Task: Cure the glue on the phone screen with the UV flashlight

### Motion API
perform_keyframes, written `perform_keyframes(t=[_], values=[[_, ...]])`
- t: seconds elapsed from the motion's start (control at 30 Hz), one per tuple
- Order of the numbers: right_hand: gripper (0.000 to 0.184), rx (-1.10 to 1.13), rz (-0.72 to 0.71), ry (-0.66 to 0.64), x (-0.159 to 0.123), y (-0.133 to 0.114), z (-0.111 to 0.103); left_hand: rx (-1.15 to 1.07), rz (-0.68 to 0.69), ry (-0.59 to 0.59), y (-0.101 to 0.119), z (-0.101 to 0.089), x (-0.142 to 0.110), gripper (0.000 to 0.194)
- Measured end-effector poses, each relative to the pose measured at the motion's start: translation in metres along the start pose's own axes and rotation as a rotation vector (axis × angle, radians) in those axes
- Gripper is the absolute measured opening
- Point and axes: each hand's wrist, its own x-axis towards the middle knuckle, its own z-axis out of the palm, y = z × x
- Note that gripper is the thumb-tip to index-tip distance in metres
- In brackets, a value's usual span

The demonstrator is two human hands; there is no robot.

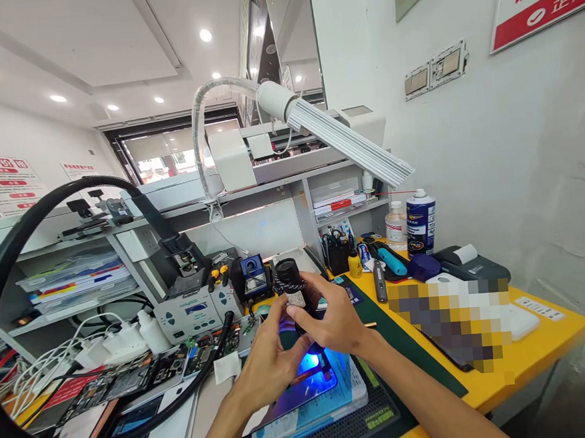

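Observation:
A black flashlight (289, 272) with a patterned cord and a pale label is held upright, its head pointing down. My right hand (337, 316) wraps its thumb and fingers around the flashlight's body. Curled round its lower part from the left is my left hand (270, 364), with the fingertips partly hidden behind it. Blue-violet light falls on a phone-like glossy panel (304, 391) right below. A thin brownish strip crosses this panel. The panel lies on a white and blue flat box (359, 388), which rests on a black perforated mat (383, 409).
A black ring on a flexible arm (25, 204) curves across the left side, over circuit boards and phones. Behind stand a soldering station (194, 316) and a white lamp (347, 138). On the yellow table (555, 331) are a spray can (420, 227) and a yellow bottle (354, 265).

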Motion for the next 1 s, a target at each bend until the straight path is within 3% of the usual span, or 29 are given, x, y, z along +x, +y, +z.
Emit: perform_keyframes(t=[0.47,0.83,1.0], values=[[0.037,-0.062,0.022,-0.072,0.001,-0.002,0.0,-0.082,-0.068,-0.044,-0.001,0.005,-0.004,0.039],[0.046,-0.101,0.099,-0.129,-0.001,0.004,0.001,-0.261,-0.069,-0.031,-0.01,0.005,-0.004,0.039],[0.044,-0.079,0.114,-0.125,0.0,0.005,0.001,-0.307,-0.082,-0.007,-0.008,0.005,-0.005,0.048]])
